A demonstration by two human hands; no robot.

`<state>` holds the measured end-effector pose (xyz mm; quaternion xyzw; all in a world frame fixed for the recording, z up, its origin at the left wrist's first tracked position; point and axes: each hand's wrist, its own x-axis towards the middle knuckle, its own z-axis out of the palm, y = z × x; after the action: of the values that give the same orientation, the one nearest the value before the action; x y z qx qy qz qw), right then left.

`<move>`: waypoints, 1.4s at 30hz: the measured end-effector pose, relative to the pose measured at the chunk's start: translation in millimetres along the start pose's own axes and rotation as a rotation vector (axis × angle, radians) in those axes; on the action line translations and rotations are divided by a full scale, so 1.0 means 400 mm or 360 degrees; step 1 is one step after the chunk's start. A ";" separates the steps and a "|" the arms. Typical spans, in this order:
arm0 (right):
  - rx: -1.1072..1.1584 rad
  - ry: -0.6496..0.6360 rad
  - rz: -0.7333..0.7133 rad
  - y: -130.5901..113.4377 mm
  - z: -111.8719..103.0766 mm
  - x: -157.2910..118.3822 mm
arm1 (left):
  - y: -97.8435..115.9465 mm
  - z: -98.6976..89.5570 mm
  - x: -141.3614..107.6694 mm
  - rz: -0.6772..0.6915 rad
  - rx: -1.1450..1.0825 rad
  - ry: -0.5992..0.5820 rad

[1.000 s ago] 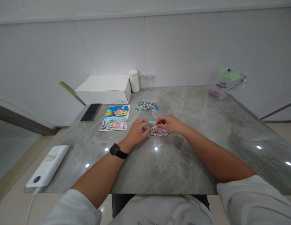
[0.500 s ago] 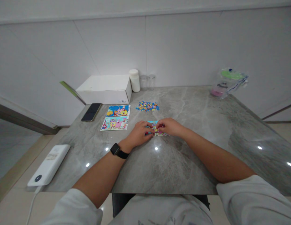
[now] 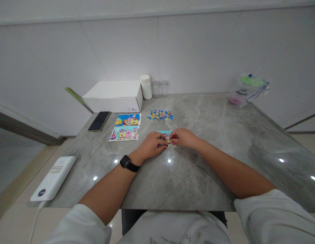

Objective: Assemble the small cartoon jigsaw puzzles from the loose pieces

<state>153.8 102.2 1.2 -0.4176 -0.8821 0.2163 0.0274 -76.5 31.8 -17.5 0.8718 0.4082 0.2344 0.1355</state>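
Note:
A small, colourful cartoon jigsaw puzzle (image 3: 165,132) lies flat on the table in front of me, partly covered by both hands. My left hand (image 3: 153,144) curls over its left end, with fingers bent along the top and the thumb low at the near edge. Over the right part, my right hand (image 3: 184,137) has its thumb and fingertips pinched together, touching the puzzle's surface. Whatever sits between those fingertips is too small to make out. Just beyond the hands is a loose heap of puzzle pieces (image 3: 160,115), mostly blue and yellow.
Two cartoon picture cards, an upper one (image 3: 128,119) and a lower one (image 3: 124,133), lie left of my hands. Beside them is a phone (image 3: 99,121). A white box (image 3: 113,96), a white bottle (image 3: 146,87) and two clear glasses stand behind. A power bank (image 3: 54,178) lies front left, a plastic bag (image 3: 246,89) back right.
The fingers of my left hand have shifted slightly over the puzzle's left end. My right hand stays almost in place, its fingertips a little differently set.

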 end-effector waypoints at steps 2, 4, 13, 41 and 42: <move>-0.0012 0.0001 0.0011 -0.002 0.002 -0.001 | 0.000 0.000 0.000 0.0007 0.0002 0.0000; -0.0029 0.0006 0.0017 -0.006 0.002 -0.002 | 0.001 0.001 0.000 0.0009 0.0009 0.0003; -0.0107 0.0013 0.0008 -0.021 0.003 -0.005 | 0.003 0.003 0.000 -0.0013 0.0019 0.0007; -0.0313 0.0014 -0.0034 -0.033 -0.027 -0.019 | 0.014 -0.004 0.002 -0.0003 -0.0005 0.0009; -0.0318 0.0009 -0.0028 -0.033 -0.028 -0.019 | 0.014 -0.004 0.002 -0.0002 -0.0008 0.0014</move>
<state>151.8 92.9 17.5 -0.4112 -0.9028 0.1258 -0.0100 -73.3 29.0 -13.4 0.8702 0.4087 0.2393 0.1360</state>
